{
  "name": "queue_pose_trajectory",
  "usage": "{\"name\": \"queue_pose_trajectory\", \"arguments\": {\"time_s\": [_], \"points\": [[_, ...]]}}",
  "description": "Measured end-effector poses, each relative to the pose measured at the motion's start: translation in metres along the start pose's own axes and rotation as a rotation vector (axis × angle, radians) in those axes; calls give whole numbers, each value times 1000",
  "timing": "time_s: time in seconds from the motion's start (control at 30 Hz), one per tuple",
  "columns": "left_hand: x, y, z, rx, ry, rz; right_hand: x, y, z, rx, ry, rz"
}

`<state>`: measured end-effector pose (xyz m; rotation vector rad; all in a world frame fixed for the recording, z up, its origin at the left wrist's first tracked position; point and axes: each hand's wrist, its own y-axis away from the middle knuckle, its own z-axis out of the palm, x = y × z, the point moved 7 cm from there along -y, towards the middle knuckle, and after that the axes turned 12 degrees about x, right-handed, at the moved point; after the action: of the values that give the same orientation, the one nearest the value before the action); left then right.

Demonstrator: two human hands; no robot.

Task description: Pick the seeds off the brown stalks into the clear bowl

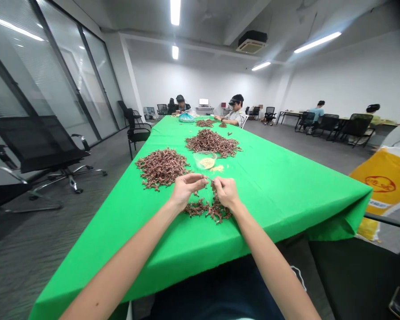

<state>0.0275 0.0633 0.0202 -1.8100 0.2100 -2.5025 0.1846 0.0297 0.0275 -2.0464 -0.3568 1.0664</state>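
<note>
My left hand [187, 189] pinches a small reddish-brown twig-like piece [204, 178] over the green-covered table. Close on its right, my right hand [226, 191] has its fingers closed on something thin, too small to make out, near that piece. Just beyond the hands stands a clear bowl [205, 160] with pale yellow bits in it, and more pale bits [217, 168] lie beside it. Under and between my hands is a small pile of brown pieces [197, 208]. A big brown pile [162, 167] lies to the left, another [213, 143] behind the bowl.
The green cloth [286, 195] covers a long table. Further piles and a blue plastic bag [186, 117] lie at its far end, where two people sit. A yellow sack [386, 182] stands at the right. Office chairs [40, 144] are on the left.
</note>
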Motion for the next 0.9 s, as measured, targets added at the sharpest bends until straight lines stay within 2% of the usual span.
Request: {"name": "queue_pose_trajectory", "arguments": {"time_s": [0.57,0.9], "points": [[-8,-3,-3,-1,-20,10,1,1,8,-31,14,5],[-9,-2,-4,-4,-25,-26,-4,0,3,17,148,-83]]}}
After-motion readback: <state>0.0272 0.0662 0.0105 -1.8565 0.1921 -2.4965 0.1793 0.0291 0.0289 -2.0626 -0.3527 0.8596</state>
